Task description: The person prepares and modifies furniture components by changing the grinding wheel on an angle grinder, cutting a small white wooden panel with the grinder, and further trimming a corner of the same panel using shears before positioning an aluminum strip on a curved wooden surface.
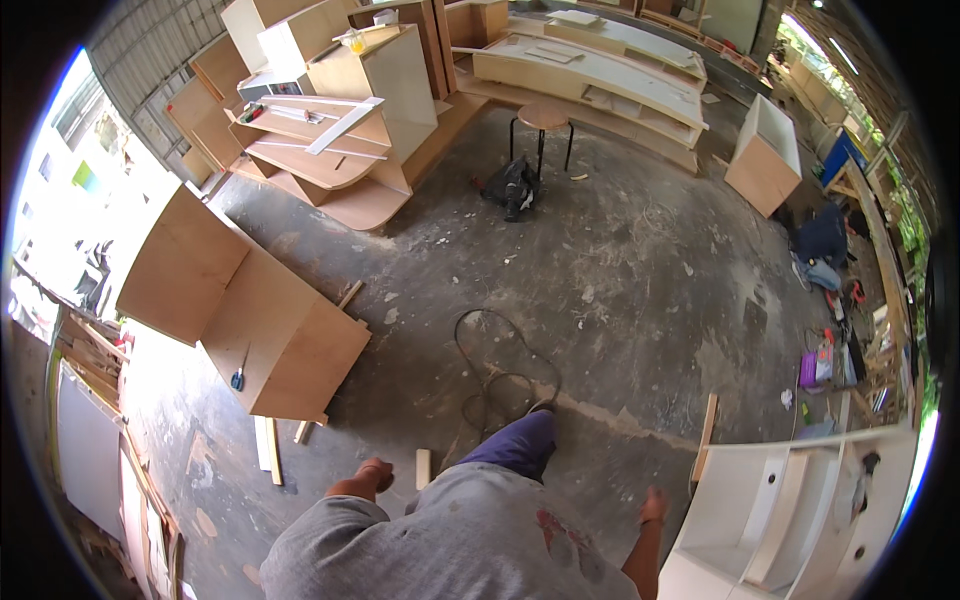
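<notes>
My left hand [376, 474] hangs beside my body with its fingers loosely bent and nothing visible in it. Close by on the floor lies a short pale wood block [424, 468]. My right hand [653, 504] is held out low on the other side, its fingers loosely apart and holding nothing I can see. The white cabinet [735, 495] at the lower right is the thing nearest to it; hand and cabinet look apart. One leg in purple shorts [515, 446] is forward, near a looped dark cable [490, 383] on the floor.
A plywood cabinet [270, 330] with a blue-handled tool [238, 380] on it stands left. Farther off are a curved shelf unit [325, 165], a round stool [543, 117], a black bag [513, 188] and long low cabinets [590, 80]. Clutter lines the right wall.
</notes>
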Demonstrator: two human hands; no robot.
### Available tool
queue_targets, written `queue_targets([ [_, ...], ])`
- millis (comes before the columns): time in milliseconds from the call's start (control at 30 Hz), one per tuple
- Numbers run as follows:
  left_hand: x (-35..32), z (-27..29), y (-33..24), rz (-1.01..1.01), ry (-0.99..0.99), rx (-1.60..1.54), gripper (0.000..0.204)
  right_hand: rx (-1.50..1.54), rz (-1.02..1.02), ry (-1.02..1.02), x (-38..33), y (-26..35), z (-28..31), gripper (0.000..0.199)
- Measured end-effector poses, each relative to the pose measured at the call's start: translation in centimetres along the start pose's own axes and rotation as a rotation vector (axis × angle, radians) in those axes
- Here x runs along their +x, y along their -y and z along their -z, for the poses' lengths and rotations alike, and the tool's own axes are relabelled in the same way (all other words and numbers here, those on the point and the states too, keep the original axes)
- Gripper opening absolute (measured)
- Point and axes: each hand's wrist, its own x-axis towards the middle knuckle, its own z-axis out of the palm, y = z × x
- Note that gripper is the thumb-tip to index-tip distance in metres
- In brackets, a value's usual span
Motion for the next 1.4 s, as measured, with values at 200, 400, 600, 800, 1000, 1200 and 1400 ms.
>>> queue_targets([
  [200, 9.0, 8.1, -17.6, -0.143, -0.022, 0.4, 0.024, -0.097, 0.391, -0.197, 20.6, 14.8, 0.9, 0.026],
  [400, 16.9, 26.7, -50.0, -0.565, -0.399, 0.205, 0.034, -0.747, 0.384, 0.538, 21.6, 20.4, -0.5, 0.031],
  [600, 4.4, 47.9, -86.6, -0.911, -0.35, -0.468, 0.033, -0.652, 0.078, 0.467, 29.4, 22.2, 2.8, 0.026],
  [800, 18.8, 49.0, -95.7, -0.767, -0.376, 0.392, 0.026, -0.576, 0.004, 0.463, 47.9, 34.9, 5.5, 0.03],
  [1000, 24.0, 47.2, -92.7, -0.518, -0.101, 0.422, 0.039, -0.195, -0.017, 0.169, 74.6, 52.7, 7.9, 0.037],
  [1200, 27.1, 55.7, -106.5, -0.303, 0.145, 0.482, 0.034, 0.046, 0.41, -0.05, 92.1, 81.9, 13.1, 0.023],
  [1400, 37.5, 68.0, -134.2, -0.344, 0.078, 0.218, 0.033, -0.33, 0.298, 0.157, 104.2, 83.5, 12.8, 0.018],
])
